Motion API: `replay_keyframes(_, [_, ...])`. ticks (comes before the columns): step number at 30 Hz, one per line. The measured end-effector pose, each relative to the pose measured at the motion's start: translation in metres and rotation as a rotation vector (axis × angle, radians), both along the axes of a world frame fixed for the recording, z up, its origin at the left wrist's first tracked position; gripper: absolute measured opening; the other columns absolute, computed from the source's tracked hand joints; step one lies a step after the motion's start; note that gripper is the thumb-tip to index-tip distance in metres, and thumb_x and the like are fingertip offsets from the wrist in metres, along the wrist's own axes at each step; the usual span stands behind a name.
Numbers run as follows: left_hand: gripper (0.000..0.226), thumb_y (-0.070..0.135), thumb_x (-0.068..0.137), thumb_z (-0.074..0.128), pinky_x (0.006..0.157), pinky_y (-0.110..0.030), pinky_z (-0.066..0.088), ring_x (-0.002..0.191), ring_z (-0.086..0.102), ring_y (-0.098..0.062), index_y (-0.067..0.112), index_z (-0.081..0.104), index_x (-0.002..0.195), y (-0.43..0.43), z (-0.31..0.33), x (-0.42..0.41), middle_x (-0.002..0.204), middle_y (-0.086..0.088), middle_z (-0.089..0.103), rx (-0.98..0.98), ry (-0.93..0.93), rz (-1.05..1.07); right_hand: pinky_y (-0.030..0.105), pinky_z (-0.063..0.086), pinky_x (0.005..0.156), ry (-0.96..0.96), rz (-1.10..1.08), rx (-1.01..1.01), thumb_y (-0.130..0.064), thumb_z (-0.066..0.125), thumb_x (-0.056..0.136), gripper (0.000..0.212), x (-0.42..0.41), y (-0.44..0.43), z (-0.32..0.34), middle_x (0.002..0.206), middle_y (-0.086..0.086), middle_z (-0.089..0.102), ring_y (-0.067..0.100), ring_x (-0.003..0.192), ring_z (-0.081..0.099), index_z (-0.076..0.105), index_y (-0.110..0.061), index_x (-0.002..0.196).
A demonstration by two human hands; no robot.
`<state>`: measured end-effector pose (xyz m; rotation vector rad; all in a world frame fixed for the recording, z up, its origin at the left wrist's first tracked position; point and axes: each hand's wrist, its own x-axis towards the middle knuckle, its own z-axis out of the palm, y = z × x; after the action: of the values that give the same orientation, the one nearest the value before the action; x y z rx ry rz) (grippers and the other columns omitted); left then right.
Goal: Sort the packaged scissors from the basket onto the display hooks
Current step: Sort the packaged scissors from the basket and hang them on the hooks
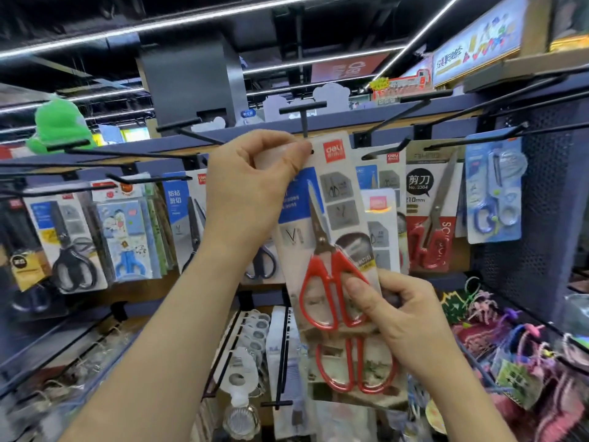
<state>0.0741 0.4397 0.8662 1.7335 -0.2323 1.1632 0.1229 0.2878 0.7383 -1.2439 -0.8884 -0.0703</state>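
Observation:
A pack of red-handled scissors [331, 237] hangs in front of me at the middle of the rack. My left hand [251, 186] pinches its top left corner beside the hang hole, right at the tip of a black display hook [304, 118]. My right hand [401, 317] grips the pack's lower right edge, thumb on the red handles. A second pack of red-handled scissors [357, 368] shows just below and behind the first. The basket is out of view.
Neighbouring hooks carry other scissor packs: black-handled ones [71, 244] at the left, red ones [430, 224] and blue ones [494, 193] at the right. Several bare hooks [446, 110] jut out along the top rail. Wire bins of small goods [510, 355] sit below.

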Motion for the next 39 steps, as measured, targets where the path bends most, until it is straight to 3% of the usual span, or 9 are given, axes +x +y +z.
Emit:
replay_keyframes(4, [0.006, 0.021, 0.088, 0.071, 0.068, -0.027, 0.059, 0.082, 0.074, -0.013, 0.016, 0.072, 0.090, 0.003, 0.009, 0.013, 0.089, 0.000, 0.076, -0.036, 0.030, -0.020, 0.014, 0.049, 0.045, 0.145, 0.038, 0.101, -0.012, 0.062, 0.085, 0.024, -0.004, 0.009, 0.005, 0.051, -0.006, 0.060, -0.001, 0.047, 0.057, 0.066, 0.000, 0.065])
replay_keyframes(9, [0.013, 0.022, 0.097, 0.061, 0.073, -0.031, 0.060, 0.082, 0.073, -0.013, 0.020, 0.069, 0.087, 0.006, 0.011, 0.029, 0.084, 0.005, 0.076, -0.060, 0.156, -0.042, 0.012, 0.037, 0.046, 0.146, 0.000, 0.098, -0.019, 0.061, 0.089, 0.040, -0.003, 0.012, 0.001, 0.046, -0.011, 0.049, -0.001, 0.043, 0.043, 0.060, -0.019, 0.049])
replay_keyframes(13, [0.042, 0.019, 0.091, 0.065, 0.092, -0.045, 0.056, 0.111, 0.065, -0.020, 0.044, 0.050, 0.120, 0.009, -0.016, 0.028, 0.127, -0.002, 0.062, 0.005, 0.195, -0.076, 0.026, 0.039, 0.061, 0.151, -0.073, 0.088, -0.038, 0.063, 0.089, 0.048, 0.002, 0.018, -0.004, 0.061, 0.026, 0.053, 0.017, 0.061, 0.047, 0.065, 0.005, 0.068])
replay_keyframes(18, [0.055, 0.002, 0.084, 0.072, 0.074, -0.042, 0.062, 0.084, 0.073, -0.023, 0.038, 0.055, 0.122, 0.012, -0.062, 0.006, 0.102, -0.004, 0.073, -0.006, 0.194, -0.078, 0.031, 0.026, 0.048, 0.126, -0.252, 0.060, -0.050, 0.059, 0.087, 0.064, 0.007, 0.018, -0.001, 0.050, 0.007, 0.034, 0.021, 0.049, 0.028, 0.047, 0.004, 0.056])
replay_keyframes(21, [0.053, 0.008, 0.082, 0.077, 0.074, -0.049, 0.061, 0.081, 0.071, -0.032, 0.048, 0.063, 0.114, 0.024, -0.067, 0.021, 0.091, -0.011, 0.071, -0.113, 0.187, 0.080, 0.034, 0.049, 0.058, 0.143, -0.402, 0.031, -0.031, 0.066, 0.093, 0.034, 0.014, 0.007, -0.009, 0.063, 0.009, 0.066, 0.026, 0.060, 0.061, 0.069, -0.013, 0.064])
replay_keyframes(24, [0.055, 0.013, 0.082, 0.078, 0.072, -0.026, 0.059, 0.067, 0.063, -0.003, 0.042, 0.061, 0.125, 0.034, -0.070, 0.041, 0.081, 0.007, 0.064, -0.057, 0.189, 0.221, 0.028, 0.046, 0.061, 0.137, -0.527, -0.036, -0.006, 0.069, 0.087, 0.022, 0.021, -0.009, -0.015, 0.075, 0.000, 0.068, 0.016, 0.063, 0.058, 0.069, -0.025, 0.075])
replay_keyframes(30, [0.061, 0.012, 0.090, 0.068, 0.095, -0.011, 0.045, 0.102, 0.063, -0.003, 0.031, 0.047, 0.144, 0.045, -0.069, 0.085, 0.123, 0.006, 0.066, 0.148, 0.282, 0.415, -0.005, 0.037, 0.079, 0.039, -0.557, 0.004, -0.001, 0.072, 0.085, 0.062, 0.034, -0.028, -0.019, 0.116, -0.042, 0.052, -0.026, 0.105, 0.049, 0.049, -0.041, 0.126])
replay_keyframes(35, [0.070, 0.005, 0.093, 0.062, 0.097, -0.030, 0.046, 0.113, 0.061, -0.022, 0.032, 0.035, 0.151, 0.045, -0.076, 0.110, 0.127, -0.008, 0.065, 0.314, 0.368, 0.557, 0.047, 0.055, 0.096, 0.218, -0.345, 0.152, -0.021, 0.081, 0.072, 0.099, 0.035, -0.032, -0.021, 0.141, -0.014, 0.055, 0.013, 0.115, 0.066, 0.023, -0.071, 0.135])
replay_keyframes(39, [0.071, 0.004, 0.095, 0.058, 0.089, -0.036, 0.049, 0.101, 0.061, -0.023, 0.035, 0.030, 0.153, 0.045, -0.077, 0.111, 0.116, -0.008, 0.066, 0.395, 0.382, 0.639, 0.048, 0.057, 0.091, 0.283, -0.262, 0.139, -0.030, 0.081, 0.063, 0.099, 0.034, -0.036, -0.021, 0.113, 0.000, 0.074, 0.020, 0.098, 0.073, 0.030, -0.052, 0.146])
